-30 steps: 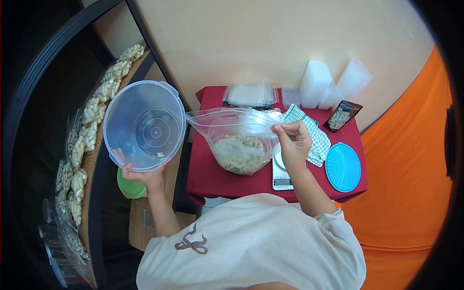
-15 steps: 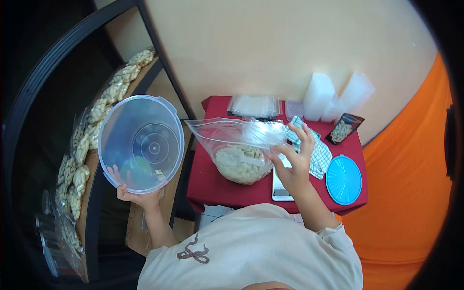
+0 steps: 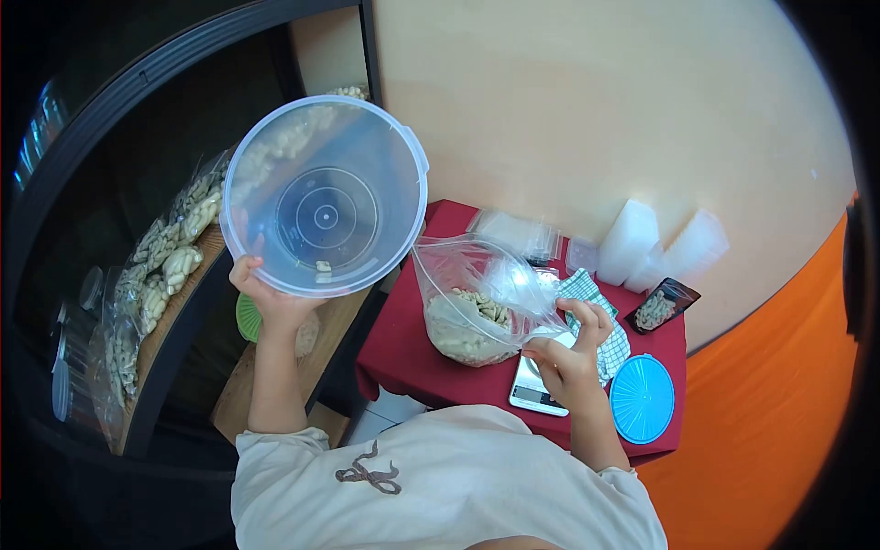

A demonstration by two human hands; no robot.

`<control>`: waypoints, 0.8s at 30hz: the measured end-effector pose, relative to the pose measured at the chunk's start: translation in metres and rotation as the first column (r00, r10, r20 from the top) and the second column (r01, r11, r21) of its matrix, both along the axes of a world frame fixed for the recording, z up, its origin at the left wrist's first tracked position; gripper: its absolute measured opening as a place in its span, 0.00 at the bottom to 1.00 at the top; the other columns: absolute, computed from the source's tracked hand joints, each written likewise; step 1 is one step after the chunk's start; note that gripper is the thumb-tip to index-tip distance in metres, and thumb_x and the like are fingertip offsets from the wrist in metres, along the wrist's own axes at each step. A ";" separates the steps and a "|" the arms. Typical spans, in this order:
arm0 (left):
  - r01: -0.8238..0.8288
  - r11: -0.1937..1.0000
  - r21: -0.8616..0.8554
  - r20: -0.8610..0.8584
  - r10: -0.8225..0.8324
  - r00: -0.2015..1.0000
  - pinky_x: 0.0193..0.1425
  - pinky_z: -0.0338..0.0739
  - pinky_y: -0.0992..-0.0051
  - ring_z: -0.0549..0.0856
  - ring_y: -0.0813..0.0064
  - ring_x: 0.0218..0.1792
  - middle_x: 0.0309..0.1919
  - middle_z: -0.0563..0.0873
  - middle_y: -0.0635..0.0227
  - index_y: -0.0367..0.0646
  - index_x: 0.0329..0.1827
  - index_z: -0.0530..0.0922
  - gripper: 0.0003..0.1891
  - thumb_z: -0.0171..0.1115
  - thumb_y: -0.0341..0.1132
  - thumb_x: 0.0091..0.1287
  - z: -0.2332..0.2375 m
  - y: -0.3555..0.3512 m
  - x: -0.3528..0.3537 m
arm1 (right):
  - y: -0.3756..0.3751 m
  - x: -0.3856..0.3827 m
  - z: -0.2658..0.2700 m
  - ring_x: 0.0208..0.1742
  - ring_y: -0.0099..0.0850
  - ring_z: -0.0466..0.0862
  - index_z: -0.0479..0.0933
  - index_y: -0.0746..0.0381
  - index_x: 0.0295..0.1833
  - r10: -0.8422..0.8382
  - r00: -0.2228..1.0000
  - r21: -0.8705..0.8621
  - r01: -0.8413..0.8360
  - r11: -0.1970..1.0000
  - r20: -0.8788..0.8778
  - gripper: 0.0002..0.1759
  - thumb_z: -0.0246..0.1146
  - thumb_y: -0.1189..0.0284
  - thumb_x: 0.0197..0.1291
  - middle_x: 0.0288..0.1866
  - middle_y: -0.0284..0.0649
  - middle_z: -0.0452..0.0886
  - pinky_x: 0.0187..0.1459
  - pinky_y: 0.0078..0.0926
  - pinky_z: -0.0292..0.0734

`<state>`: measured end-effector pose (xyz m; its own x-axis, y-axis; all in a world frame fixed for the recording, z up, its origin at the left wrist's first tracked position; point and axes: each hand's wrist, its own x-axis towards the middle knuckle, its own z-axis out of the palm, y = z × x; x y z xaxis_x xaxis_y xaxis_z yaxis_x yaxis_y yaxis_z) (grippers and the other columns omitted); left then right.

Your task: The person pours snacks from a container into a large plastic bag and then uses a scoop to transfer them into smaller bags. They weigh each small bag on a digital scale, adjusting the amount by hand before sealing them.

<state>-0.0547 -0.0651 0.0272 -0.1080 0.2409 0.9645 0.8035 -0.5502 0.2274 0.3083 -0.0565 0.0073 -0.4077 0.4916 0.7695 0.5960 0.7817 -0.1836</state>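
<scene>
My left hand (image 3: 266,298) grips the rim of a clear plastic tub (image 3: 324,195), raised and tipped so its inside faces me; a few pale pieces lie at its lower wall. My right hand (image 3: 570,353) pinches the near edge of a big clear plastic bag (image 3: 481,293) that stands open on the red table (image 3: 403,353). The bag is partly filled with pale cashew-like nuts (image 3: 463,335). A small white scale (image 3: 536,390) lies under my right hand.
A blue round lid (image 3: 642,399), a checked cloth (image 3: 605,321), a small black pack of nuts (image 3: 662,307), stacked clear bags (image 3: 522,234) and white containers (image 3: 642,243) sit on the table. Shelves at left hold several packed nut bags (image 3: 170,252). A green object (image 3: 246,316) sits on the shelf.
My left hand has lifted the tub higher and to the right, toward the bag. My right hand moved down the bag's edge toward me; the view shifted left.
</scene>
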 end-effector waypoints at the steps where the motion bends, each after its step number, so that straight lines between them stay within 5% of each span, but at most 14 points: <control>1: 0.005 1.000 0.006 -0.007 -0.005 1.000 0.64 0.62 0.51 0.58 0.47 0.68 0.70 0.48 0.44 0.55 0.50 0.52 0.52 0.82 0.54 0.26 0.004 0.002 0.000 | 0.000 0.000 0.000 0.58 0.43 0.61 0.80 0.50 0.28 -0.001 1.000 -0.014 0.001 1.000 -0.014 0.09 0.71 0.69 0.36 0.55 0.43 0.69 0.58 0.42 0.51; 7: 0.051 0.994 0.093 -0.213 -0.030 0.977 0.64 0.65 0.55 0.61 0.48 0.66 0.68 0.51 0.44 0.55 0.50 0.51 0.49 0.83 0.48 0.31 0.033 0.024 0.013 | -0.006 0.002 -0.002 0.56 0.45 0.60 0.80 0.50 0.28 0.014 1.000 -0.036 -0.014 0.999 0.003 0.10 0.71 0.72 0.36 0.56 0.41 0.69 0.57 0.41 0.53; 9: 0.022 0.991 0.132 -0.336 0.024 0.942 0.51 0.74 0.65 0.75 0.62 0.52 0.52 0.65 0.53 0.51 0.48 0.51 0.48 0.83 0.45 0.34 0.033 0.034 0.014 | -0.008 0.003 -0.001 0.55 0.45 0.62 0.80 0.50 0.28 0.005 1.000 -0.025 -0.004 1.000 0.021 0.11 0.72 0.73 0.35 0.55 0.43 0.68 0.56 0.40 0.54; 15: 0.167 0.979 0.121 -0.470 -0.092 0.878 0.40 0.78 0.71 0.79 0.61 0.44 0.51 0.67 0.54 0.52 0.47 0.50 0.44 0.80 0.45 0.40 0.044 0.053 0.037 | -0.012 0.006 -0.001 0.54 0.45 0.62 0.80 0.50 0.29 -0.021 1.000 -0.038 0.022 0.999 0.017 0.11 0.71 0.73 0.36 0.56 0.42 0.68 0.56 0.39 0.54; 19: 0.197 0.976 0.089 -0.515 -0.124 0.848 0.45 0.77 0.67 0.78 0.57 0.47 0.51 0.66 0.53 0.53 0.47 0.50 0.44 0.80 0.46 0.39 0.041 0.060 0.038 | -0.013 0.007 0.004 0.54 0.44 0.62 0.80 0.50 0.30 -0.021 0.999 -0.069 0.024 0.997 0.039 0.09 0.71 0.71 0.39 0.56 0.40 0.69 0.56 0.40 0.54; 24: 0.139 0.982 0.127 -0.540 -0.049 0.840 0.61 0.67 0.51 0.66 0.42 0.60 0.62 0.58 0.45 0.61 0.53 0.53 0.44 0.79 0.48 0.40 0.058 0.058 0.043 | -0.008 0.008 0.021 0.55 0.42 0.62 0.80 0.51 0.30 -0.002 0.994 -0.098 0.013 0.995 0.111 0.07 0.70 0.69 0.42 0.55 0.38 0.70 0.56 0.39 0.54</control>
